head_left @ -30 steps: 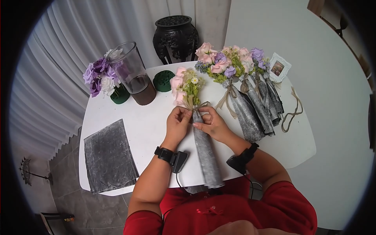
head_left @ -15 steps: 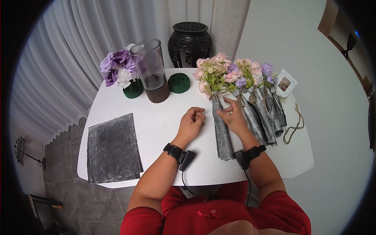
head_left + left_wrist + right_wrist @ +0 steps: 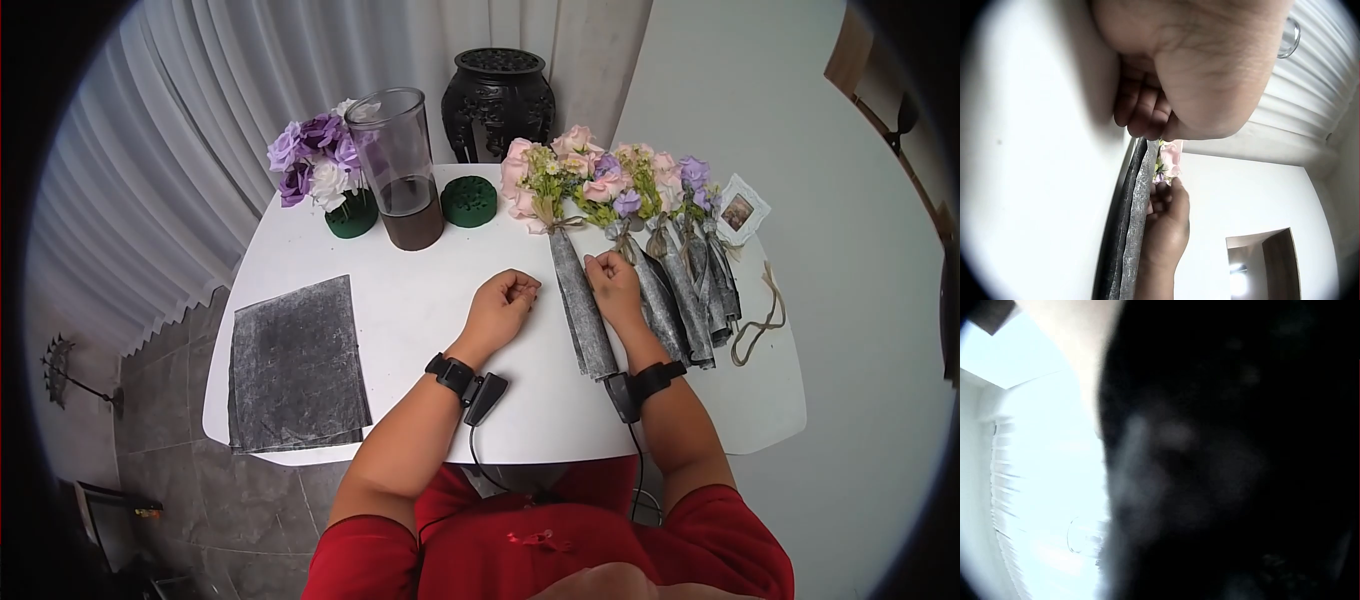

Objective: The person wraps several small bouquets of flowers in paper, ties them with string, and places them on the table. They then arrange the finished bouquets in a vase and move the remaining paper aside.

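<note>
In the head view my left hand (image 3: 503, 305) rests above the white table (image 3: 430, 300), fingers loosely curled around nothing. A bouquet with pink roses (image 3: 518, 175), a twine bow (image 3: 562, 224) and a grey paper wrap (image 3: 583, 310) lies at the left end of the bouquet row. Just right of its wrap is my right hand (image 3: 617, 290), loosely curled, with no object visible in it. The left wrist view shows my left hand (image 3: 1191, 69) close up, with the wrap (image 3: 1130, 231) and my right hand (image 3: 1166, 237) beyond. Black blur fills most of the right wrist view.
More wrapped bouquets (image 3: 690, 290) lie at the right, beside a white photo frame (image 3: 742, 210) and loose twine (image 3: 765, 320). Grey paper sheets (image 3: 298, 370) lie left. At the back stand a glass vase (image 3: 412, 215), green foam (image 3: 469, 202) and purple flowers (image 3: 322, 132).
Both hands have let go of the bouquet's bow. The bouquet now lies farther right, beside the others. My right hand has drawn its fingers in since half a second ago.
</note>
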Motion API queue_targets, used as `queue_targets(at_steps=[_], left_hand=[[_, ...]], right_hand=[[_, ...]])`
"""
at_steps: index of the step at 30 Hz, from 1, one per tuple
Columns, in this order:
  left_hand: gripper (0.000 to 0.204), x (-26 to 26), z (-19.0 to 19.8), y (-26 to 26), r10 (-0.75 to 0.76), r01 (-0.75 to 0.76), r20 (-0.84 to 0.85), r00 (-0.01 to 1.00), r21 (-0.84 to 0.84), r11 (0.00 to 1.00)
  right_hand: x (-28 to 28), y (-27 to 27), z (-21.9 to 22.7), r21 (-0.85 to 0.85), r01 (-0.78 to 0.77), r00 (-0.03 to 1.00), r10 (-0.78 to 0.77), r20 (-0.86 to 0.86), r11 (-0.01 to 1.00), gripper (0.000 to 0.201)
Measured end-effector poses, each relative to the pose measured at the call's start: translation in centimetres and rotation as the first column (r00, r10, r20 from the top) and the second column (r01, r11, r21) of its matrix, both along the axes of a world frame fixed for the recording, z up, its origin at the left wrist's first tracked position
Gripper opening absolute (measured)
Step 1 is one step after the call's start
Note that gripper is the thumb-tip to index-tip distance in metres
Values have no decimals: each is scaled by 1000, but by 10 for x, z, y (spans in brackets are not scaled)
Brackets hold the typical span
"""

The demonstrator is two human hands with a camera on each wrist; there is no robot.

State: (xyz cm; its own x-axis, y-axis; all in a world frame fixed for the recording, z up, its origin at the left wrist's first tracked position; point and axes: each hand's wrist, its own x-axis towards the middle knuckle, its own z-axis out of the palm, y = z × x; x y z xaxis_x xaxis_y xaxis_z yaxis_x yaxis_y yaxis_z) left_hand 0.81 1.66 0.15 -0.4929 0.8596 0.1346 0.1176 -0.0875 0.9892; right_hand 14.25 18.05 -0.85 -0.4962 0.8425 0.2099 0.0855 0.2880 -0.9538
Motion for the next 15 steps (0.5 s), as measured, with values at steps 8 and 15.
queue_targets(at_steps=[8, 15], left_hand=[[11, -3, 4, -1, -9, 10, 50, 999, -32, 999], [13, -3, 2, 0, -16, 17, 11, 1000, -47, 999]], right_hand=[[17, 10, 21, 486, 159, 974, -217, 66, 859, 18], [34, -6, 35, 717, 25, 725, -506, 466, 696, 44]])
